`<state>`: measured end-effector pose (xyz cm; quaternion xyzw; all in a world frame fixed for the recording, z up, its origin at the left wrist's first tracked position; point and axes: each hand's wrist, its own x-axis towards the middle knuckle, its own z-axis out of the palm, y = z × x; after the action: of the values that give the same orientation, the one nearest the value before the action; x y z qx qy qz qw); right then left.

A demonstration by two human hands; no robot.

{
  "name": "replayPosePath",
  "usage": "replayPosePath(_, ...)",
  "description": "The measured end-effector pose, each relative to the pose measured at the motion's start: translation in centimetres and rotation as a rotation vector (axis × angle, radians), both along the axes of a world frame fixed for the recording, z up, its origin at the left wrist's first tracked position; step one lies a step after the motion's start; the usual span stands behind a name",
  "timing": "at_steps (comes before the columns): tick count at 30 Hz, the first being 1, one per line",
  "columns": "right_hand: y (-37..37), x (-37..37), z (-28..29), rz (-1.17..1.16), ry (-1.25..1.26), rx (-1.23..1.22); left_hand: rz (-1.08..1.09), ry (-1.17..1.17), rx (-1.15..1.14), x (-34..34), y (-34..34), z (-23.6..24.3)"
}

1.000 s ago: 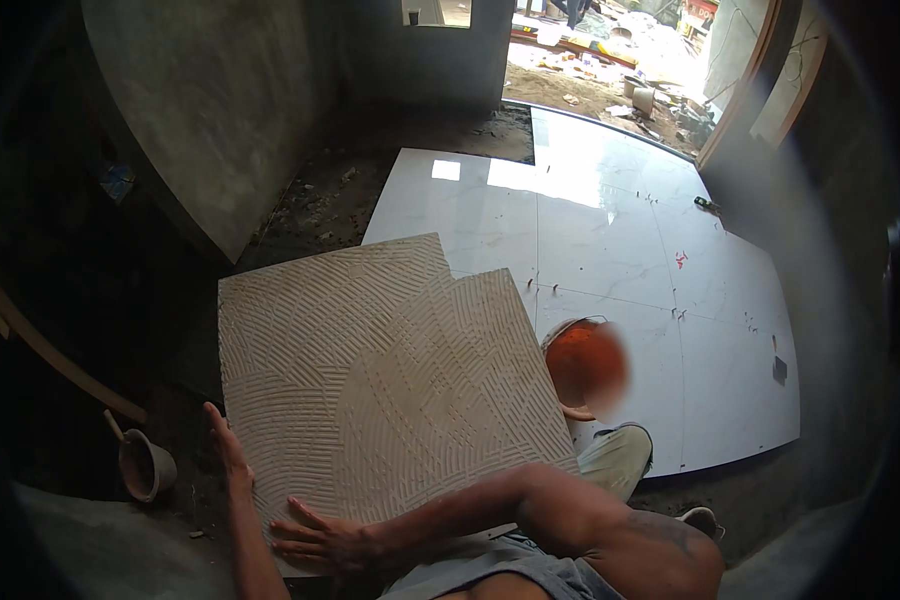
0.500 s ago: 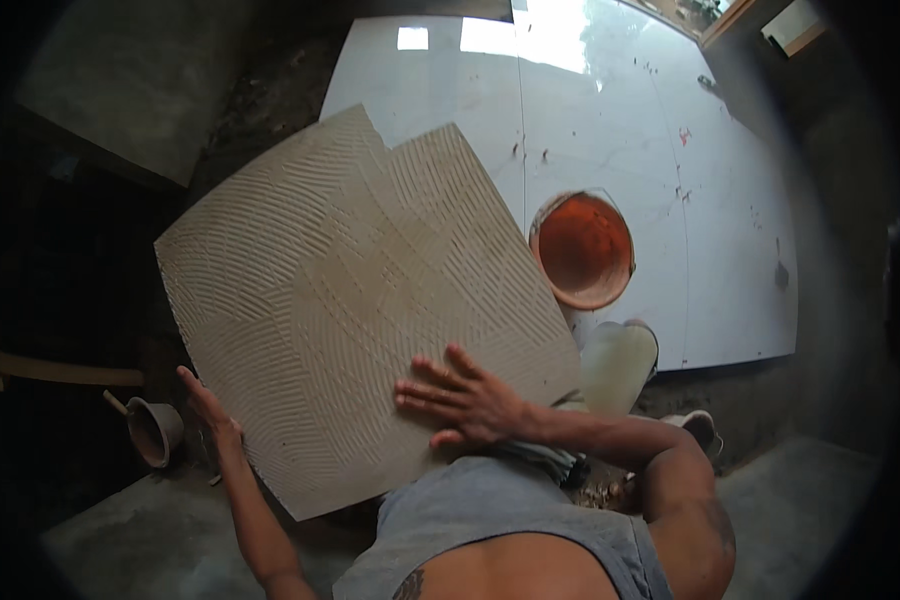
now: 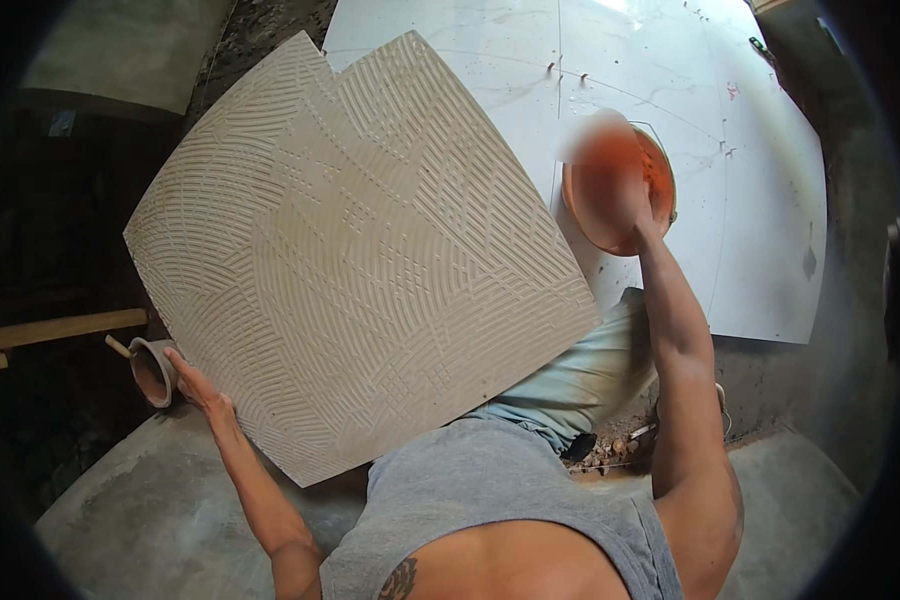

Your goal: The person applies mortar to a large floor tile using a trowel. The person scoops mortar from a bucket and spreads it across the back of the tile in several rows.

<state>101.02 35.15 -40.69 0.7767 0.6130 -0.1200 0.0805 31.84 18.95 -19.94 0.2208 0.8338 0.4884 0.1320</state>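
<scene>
Hands are split between two jobs: the left hand (image 3: 198, 388) grips the lower-left edge of the large tile (image 3: 360, 250), fingers curled under the rim and propping it, while the right hand (image 3: 620, 180) reaches out to the orange bucket (image 3: 660, 175); that hand is blurred, so I cannot tell whether it is closed on the rim or only touching it.

The tile is held tilted over the person's lap, its combed, ridged back facing up; it hangs above the rough floor (image 3: 150, 500), between a small clay-coloured cup (image 3: 152, 372) by the floor's left edge and the laid white tiles (image 3: 750, 220) toward the far right corner; the bucket stands on those white tiles, just beside the raised tile's right edge.

To do this well, I judge the left hand should keep its grip low and near a corner so the slab cannot pivot; with only one hand on it, the weight ought to rest against the knees in pale trousers (image 3: 580, 380); the ridged coat should stay untouched, and the reach to the bucket should be short so the tile does not tip or knock the laid tiles.

No package, label or sign shows; a wooden batten (image 3: 60, 330) lies at the left edge, and small red marks dot the white tiles.
</scene>
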Motion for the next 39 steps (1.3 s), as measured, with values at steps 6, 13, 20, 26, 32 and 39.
replayPosePath(6,5.3,4.0,-2.4,-0.213,0.251,0.162,-0.003,0.011,0.035,-0.7,-0.3,-0.2)
replayPosePath(13,5.6,4.5,-0.2,0.089,0.207,0.265,0.038,-0.113,0.076,-1.7,-0.9,-1.9)
replayPosePath(20,-1.2,-4.4,16.3,0.218,0.496,0.51,0.111,-0.034,-0.084,-1.0,-0.1,-0.4)
replayPosePath(26,-13.9,-23.3,16.5,0.956,0.415,0.199,-0.053,-0.217,-0.003,-1.2,-0.5,-0.8)
replayPosePath(32,-19.3,-37.7,17.1,1.468,0.565,0.282,-0.054,-0.198,-0.041,-1.6,1.6,-1.1)
replayPosePath(39,-7.8,-25.4,16.8,0.785,0.222,0.413,-0.132,-0.374,0.024,-1.0,0.7,-1.8)
